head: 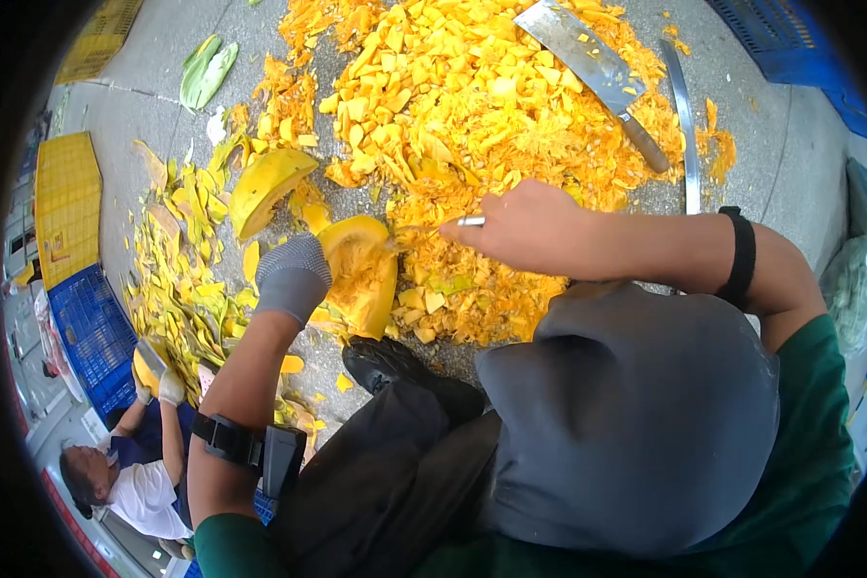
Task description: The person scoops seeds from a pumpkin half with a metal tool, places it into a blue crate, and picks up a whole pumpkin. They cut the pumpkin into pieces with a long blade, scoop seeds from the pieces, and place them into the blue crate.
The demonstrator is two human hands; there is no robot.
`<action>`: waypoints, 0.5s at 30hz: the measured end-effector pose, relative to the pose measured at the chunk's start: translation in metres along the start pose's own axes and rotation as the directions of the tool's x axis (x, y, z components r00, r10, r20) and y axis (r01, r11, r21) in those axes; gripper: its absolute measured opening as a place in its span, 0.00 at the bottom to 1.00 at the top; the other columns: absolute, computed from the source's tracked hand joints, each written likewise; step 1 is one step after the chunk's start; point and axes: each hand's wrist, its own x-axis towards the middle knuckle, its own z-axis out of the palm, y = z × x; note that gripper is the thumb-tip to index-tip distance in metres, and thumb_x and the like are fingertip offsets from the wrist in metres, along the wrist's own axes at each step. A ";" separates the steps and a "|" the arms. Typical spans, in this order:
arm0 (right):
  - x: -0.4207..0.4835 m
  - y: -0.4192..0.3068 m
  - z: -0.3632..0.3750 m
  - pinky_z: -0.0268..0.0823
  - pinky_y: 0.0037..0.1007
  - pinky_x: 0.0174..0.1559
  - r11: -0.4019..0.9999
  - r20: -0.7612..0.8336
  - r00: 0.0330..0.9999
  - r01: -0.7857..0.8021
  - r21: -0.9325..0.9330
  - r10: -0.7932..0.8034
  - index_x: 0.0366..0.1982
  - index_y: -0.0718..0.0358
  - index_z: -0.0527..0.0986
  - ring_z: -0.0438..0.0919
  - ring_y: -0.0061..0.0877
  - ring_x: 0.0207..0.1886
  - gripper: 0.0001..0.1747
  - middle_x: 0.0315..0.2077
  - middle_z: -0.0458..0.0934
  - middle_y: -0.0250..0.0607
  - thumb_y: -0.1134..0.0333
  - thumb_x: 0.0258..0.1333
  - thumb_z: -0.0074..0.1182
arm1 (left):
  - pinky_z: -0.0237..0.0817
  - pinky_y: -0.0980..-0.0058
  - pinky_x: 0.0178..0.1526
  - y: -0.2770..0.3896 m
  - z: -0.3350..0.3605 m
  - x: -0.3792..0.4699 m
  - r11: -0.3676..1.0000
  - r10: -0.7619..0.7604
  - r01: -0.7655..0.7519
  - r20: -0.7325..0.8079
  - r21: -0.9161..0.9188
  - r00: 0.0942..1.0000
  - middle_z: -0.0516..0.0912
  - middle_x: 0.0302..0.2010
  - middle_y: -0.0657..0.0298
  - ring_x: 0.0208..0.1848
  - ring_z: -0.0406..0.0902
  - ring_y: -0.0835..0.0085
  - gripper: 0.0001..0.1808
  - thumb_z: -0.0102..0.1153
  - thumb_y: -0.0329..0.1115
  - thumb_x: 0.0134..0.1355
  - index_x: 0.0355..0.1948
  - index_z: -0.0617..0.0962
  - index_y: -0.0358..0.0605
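My left hand [293, 282], in a grey dotted work glove, grips the left side of a hollowed yellow pumpkin piece [379, 289]. Its fibrous orange inside faces up. My bare right hand [527, 227] is closed around a small metal tool [471, 221] just right of that piece; most of the tool is hidden. Stringy pulp lies between the hand and the pumpkin's edge. Another pumpkin chunk [271, 189] rests above my left glove. Beyond my right hand spreads a heap of pumpkin cubes [397, 79] mixed with seeds and pulp [520, 144].
A cleaver [585, 58] lies on the heap, beside a long metal blade [683, 123] on the concrete floor. Pumpkin peelings [188, 246] cover the left. Blue [90, 332] and yellow crates [68, 209] stand further left, near a gloved co-worker [141, 498] cutting pumpkin. My shoe [390, 365] is close below.
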 end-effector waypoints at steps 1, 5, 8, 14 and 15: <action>0.002 -0.003 -0.001 0.72 0.39 0.23 0.999 0.032 0.999 0.021 0.040 -0.023 0.62 0.41 0.67 0.81 0.37 0.26 0.27 0.27 0.77 0.45 0.67 0.62 0.44 | 0.74 0.55 0.44 0.001 -0.002 0.002 1.000 -0.008 0.008 0.037 0.001 0.999 0.83 0.35 0.42 0.40 0.82 0.47 0.16 0.55 0.42 0.57 0.36 0.81 0.39; 0.042 -0.039 0.004 0.72 0.39 0.23 0.976 -0.090 0.982 0.179 0.121 -0.169 0.62 0.40 0.67 0.82 0.37 0.26 0.26 0.27 0.77 0.45 0.66 0.63 0.44 | 0.74 0.54 0.43 0.002 -0.004 0.003 1.000 0.025 -0.025 0.015 -0.004 1.000 0.83 0.35 0.42 0.39 0.82 0.46 0.16 0.55 0.42 0.57 0.35 0.81 0.39; 0.049 -0.034 0.003 0.71 0.39 0.22 0.982 0.055 0.993 0.097 0.162 -0.107 0.62 0.40 0.68 0.81 0.37 0.25 0.25 0.27 0.77 0.45 0.65 0.63 0.43 | 0.73 0.54 0.43 0.000 0.001 0.000 1.000 0.005 -0.005 0.038 -0.003 0.999 0.83 0.35 0.42 0.39 0.82 0.46 0.16 0.55 0.42 0.57 0.35 0.81 0.38; 0.015 -0.008 -0.006 0.71 0.39 0.22 0.998 0.046 0.997 0.055 0.019 -0.056 0.61 0.44 0.68 0.80 0.37 0.24 0.25 0.26 0.76 0.46 0.65 0.61 0.46 | 0.73 0.54 0.44 -0.005 0.002 0.000 1.000 0.015 -0.015 0.038 -0.013 0.999 0.83 0.35 0.42 0.39 0.82 0.47 0.16 0.55 0.42 0.57 0.36 0.81 0.39; 0.017 -0.011 -0.006 0.71 0.39 0.22 0.991 -0.031 0.992 0.128 0.048 -0.126 0.61 0.45 0.68 0.80 0.37 0.24 0.26 0.26 0.76 0.46 0.65 0.61 0.46 | 0.73 0.54 0.44 -0.003 0.000 0.001 1.000 0.024 -0.023 0.023 -0.011 0.999 0.83 0.35 0.42 0.39 0.82 0.47 0.16 0.55 0.42 0.57 0.36 0.81 0.39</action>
